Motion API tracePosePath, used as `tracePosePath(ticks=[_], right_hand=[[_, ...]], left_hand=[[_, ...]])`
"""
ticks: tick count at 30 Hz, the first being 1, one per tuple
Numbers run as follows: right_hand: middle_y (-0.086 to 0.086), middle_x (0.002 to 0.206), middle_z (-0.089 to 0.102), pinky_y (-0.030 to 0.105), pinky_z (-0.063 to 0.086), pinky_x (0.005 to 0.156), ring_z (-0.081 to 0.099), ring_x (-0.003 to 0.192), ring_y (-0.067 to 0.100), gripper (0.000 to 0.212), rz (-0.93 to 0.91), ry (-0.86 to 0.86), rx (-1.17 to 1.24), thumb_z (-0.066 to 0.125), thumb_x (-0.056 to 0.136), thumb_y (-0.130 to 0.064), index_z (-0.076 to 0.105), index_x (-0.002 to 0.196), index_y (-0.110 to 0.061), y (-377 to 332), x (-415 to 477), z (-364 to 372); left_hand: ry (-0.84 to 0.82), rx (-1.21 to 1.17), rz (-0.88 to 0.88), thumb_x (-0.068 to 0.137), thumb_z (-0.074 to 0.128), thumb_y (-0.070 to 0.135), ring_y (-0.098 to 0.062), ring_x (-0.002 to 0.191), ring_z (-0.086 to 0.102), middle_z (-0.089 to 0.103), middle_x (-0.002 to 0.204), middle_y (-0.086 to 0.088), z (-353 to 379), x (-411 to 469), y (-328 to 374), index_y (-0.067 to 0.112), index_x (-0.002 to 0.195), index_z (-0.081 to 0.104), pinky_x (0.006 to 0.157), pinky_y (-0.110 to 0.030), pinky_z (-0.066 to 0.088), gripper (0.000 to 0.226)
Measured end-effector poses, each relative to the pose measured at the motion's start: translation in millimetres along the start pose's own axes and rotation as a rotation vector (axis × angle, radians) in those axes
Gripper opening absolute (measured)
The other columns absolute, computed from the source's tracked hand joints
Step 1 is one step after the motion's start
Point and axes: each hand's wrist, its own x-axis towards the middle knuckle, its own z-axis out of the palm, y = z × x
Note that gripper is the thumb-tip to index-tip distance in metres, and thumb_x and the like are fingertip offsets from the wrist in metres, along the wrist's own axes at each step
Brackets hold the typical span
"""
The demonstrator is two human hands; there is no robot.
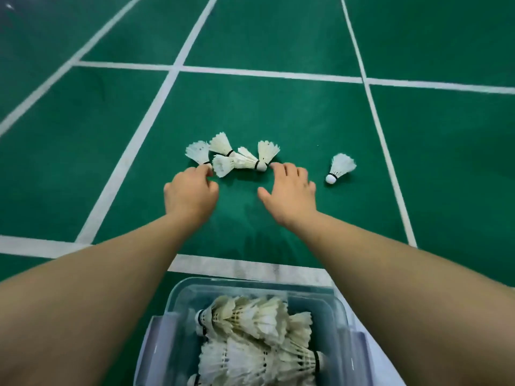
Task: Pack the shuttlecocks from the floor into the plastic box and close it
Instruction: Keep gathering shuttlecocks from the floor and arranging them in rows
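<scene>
Several white feather shuttlecocks lie in a cluster on the green court floor, and one more shuttlecock lies alone to their right. My left hand reaches to the cluster's left end, its curled fingertips at the cork of the leftmost shuttlecock; no grip is visible. My right hand hovers with fingers spread, its fingertips just short of a cork at the cluster's right end. The clear plastic box stands open below my arms, with several shuttlecocks stacked inside.
White court lines cross the green floor, one broad line running just beyond the box. Pale latch flaps sit on the box's left and right sides. A white surface shows right of the box.
</scene>
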Motion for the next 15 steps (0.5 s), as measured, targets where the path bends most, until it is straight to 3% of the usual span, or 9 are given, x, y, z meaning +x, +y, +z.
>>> tracePosePath(ticks=[3, 8, 15], right_hand=[[0.005, 0.143, 0.034, 0.045, 0.032, 0.100, 0.030, 0.130, 0.031, 0.063, 0.056, -0.075, -0.003, 0.053, 0.086, -0.048, 0.031, 0.140, -0.024, -0.2, 27.2, 25.6], [0.003, 0.158, 0.002, 0.055, 0.025, 0.107, 0.009, 0.144, 0.037, 0.090, 0.138, -0.233, -0.015, 0.062, 0.075, -0.063, 0.014, 0.146, -0.034, 6.7, 80.2, 53.3], [0.001, 0.158, -0.019, 0.064, 0.021, 0.109, -0.008, 0.146, 0.036, 0.108, 0.034, -0.286, -0.131, 0.067, 0.068, -0.067, -0.001, 0.148, -0.041, -2.4, 152.9, 79.0]], left_hand=[[-0.074, 0.022, 0.002, 0.086, 0.049, 0.026, -0.035, 0.112, 0.046, 0.050, 0.125, -0.013, 25.9, 23.3, -8.1, 0.019, 0.130, 0.043, 0.093, -0.044, 0.039, 0.045], [-0.158, 0.050, -0.024, 0.079, 0.063, 0.044, -0.034, 0.134, 0.024, 0.015, 0.152, -0.008, 55.0, 73.5, -26.0, 0.034, 0.144, 0.013, 0.104, -0.052, 0.032, 0.083], [-0.265, 0.097, -0.036, 0.057, 0.072, 0.065, -0.031, 0.144, -0.005, -0.015, 0.156, -0.004, 82.4, 155.8, -47.7, 0.045, 0.142, -0.008, 0.107, -0.065, 0.022, 0.118]])
